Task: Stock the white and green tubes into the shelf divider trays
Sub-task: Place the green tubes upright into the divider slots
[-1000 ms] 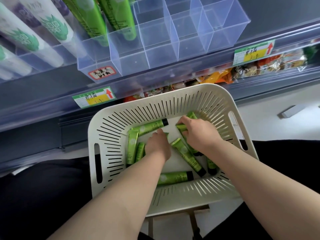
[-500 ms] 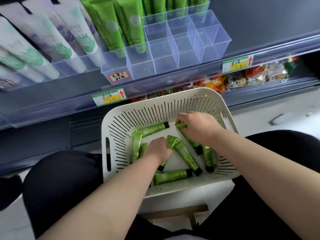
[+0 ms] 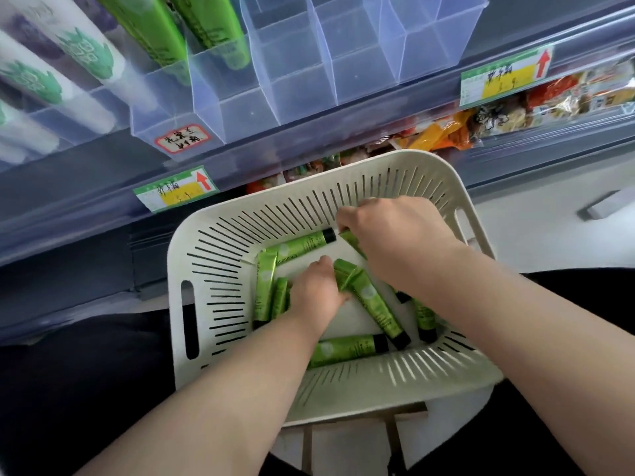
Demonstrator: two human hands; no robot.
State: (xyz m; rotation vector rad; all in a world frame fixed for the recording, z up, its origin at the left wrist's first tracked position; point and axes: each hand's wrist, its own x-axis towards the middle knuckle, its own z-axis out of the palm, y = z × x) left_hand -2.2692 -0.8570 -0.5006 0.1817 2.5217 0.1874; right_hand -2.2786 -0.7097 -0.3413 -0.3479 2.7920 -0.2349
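Observation:
A cream slotted basket [image 3: 213, 255] sits in front of me with several green tubes with black caps lying loose in it. My left hand [image 3: 316, 293] is down among them, its fingers curled round a green tube [image 3: 347, 274] in the middle. My right hand [image 3: 388, 231] reaches to the basket's far right and grips another green tube [image 3: 352, 240], mostly hidden under it. Above, clear divider trays [image 3: 343, 73] stand on the shelf: the left ones hold green tubes [image 3: 213, 25] and white tubes [image 3: 79, 53], the right ones hold nothing.
Price labels [image 3: 177, 190] hang on the shelf rail. Snack packets [image 3: 536, 104] fill the lower shelf behind the basket. The basket rests on a wooden stool [image 3: 398, 438] between my dark-clothed knees. A pale floor shows at right.
The view has moved closer to the shelf and basket. My left hand has closed on a tube in the middle; my right hand stays on its tube at the far right.

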